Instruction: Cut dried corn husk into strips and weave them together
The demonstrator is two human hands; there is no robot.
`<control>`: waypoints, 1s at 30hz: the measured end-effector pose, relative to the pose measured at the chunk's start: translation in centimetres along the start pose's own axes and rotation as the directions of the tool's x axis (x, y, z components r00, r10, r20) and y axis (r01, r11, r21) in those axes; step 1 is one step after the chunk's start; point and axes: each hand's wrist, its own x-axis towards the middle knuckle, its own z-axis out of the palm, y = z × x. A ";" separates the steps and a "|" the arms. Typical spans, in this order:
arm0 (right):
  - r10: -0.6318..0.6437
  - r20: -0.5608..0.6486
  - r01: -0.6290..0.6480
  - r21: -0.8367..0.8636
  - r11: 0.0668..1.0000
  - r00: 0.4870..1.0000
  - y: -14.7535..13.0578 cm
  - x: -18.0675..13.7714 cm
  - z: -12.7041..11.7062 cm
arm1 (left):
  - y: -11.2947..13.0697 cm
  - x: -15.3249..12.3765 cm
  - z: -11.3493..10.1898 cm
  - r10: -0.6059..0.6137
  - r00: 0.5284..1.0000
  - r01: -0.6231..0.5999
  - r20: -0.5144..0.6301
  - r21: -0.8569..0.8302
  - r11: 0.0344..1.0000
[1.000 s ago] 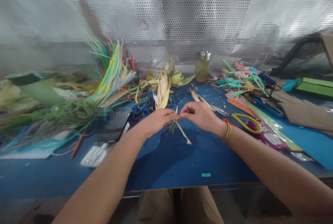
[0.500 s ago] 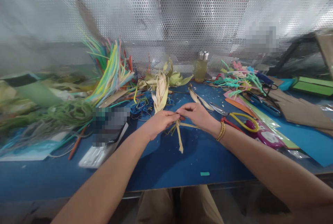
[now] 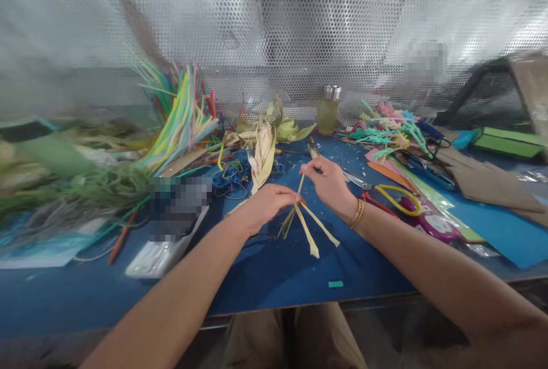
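Shifting up from the left hand [image 3: 270, 204], the right hand [image 3: 329, 183] is lifting one pale strip [image 3: 301, 185], fingers pinching its top; left fingers are clamping the lower strips [image 3: 305, 231].

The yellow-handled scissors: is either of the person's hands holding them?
No, the yellow-handled scissors lie beside the right hand, while it and the left hand pinch pale strips.

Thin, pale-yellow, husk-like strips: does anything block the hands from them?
Nothing visible does: the left hand pinches the strips where they meet; the right hand holds one upper end. The yellow-handled metal scissors lie off to the right.
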 end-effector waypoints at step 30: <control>0.097 0.367 -0.207 0.272 0.940 0.925 -0.5 -1.3 0.7 | -1.1 1.8 -0.8 0.341 0.835 -0.370 -0.432 0.019 0.929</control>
